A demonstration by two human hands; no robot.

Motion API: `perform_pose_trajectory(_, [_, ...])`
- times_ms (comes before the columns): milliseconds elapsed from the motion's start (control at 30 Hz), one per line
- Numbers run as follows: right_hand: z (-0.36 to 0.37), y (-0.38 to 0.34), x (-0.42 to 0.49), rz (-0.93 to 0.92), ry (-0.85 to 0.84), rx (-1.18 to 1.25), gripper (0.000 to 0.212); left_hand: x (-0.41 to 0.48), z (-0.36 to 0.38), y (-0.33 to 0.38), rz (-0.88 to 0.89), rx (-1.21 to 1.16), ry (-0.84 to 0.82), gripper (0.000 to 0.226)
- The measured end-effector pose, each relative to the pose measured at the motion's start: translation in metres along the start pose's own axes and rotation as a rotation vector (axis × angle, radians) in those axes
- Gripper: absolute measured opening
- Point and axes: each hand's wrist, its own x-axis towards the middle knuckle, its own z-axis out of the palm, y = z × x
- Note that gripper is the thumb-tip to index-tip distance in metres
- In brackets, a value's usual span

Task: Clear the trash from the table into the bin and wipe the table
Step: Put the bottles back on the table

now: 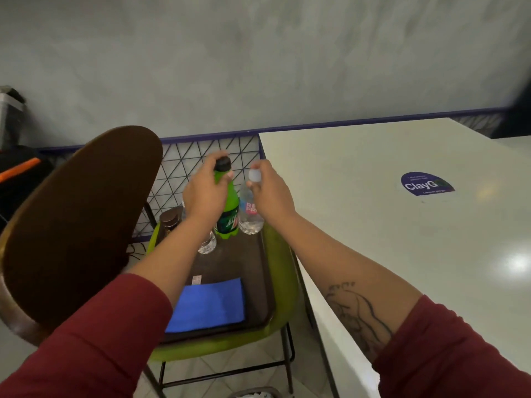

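Observation:
My left hand grips the neck of a green soda bottle with a black cap, its base at the far end of a dark tray. My right hand holds the top of a clear water bottle with a pale cap, right beside the green one. Another clear bottle stands partly hidden behind my left forearm. A folded blue cloth lies on the near end of the tray. The white table is to the right, bare except for a purple sticker.
The tray rests on a green chair seat with black metal legs. A brown chair back rises at the left. A dark lidded cup stands at the tray's far left. A bin rim shows at the bottom edge. A black wire grid lines the wall base.

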Motion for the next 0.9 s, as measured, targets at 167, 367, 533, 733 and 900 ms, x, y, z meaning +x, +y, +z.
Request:
perform_pose_trajectory(167, [-0.066,-0.011,0.023,-0.088,0.068,0.032,0.022,0.016,0.000,0.065,0.085,-0.030,0.104,0.035])
perform_pose_trajectory(367, [-0.163,0.013,0.046,-0.123,0.077,0.010,0.024,0.020,0.044,0.152,0.105,-0.092,0.129,0.036])
perform_pose_trajectory(533, [-0.234,0.057,0.060,-0.124,0.094,-0.040,0.024,0.025,0.107,0.207,0.110,-0.188,0.092,0.037])
perform_pose_trajectory(733, [-0.287,0.113,0.084,-0.080,0.091,-0.058,0.023,0.037,0.171,0.243,0.101,-0.294,0.002,0.039])
perform_pose_trajectory(900, [-0.309,0.152,0.104,-0.031,0.100,-0.038,0.024,0.050,0.208,0.253,0.063,-0.319,-0.060,0.038])
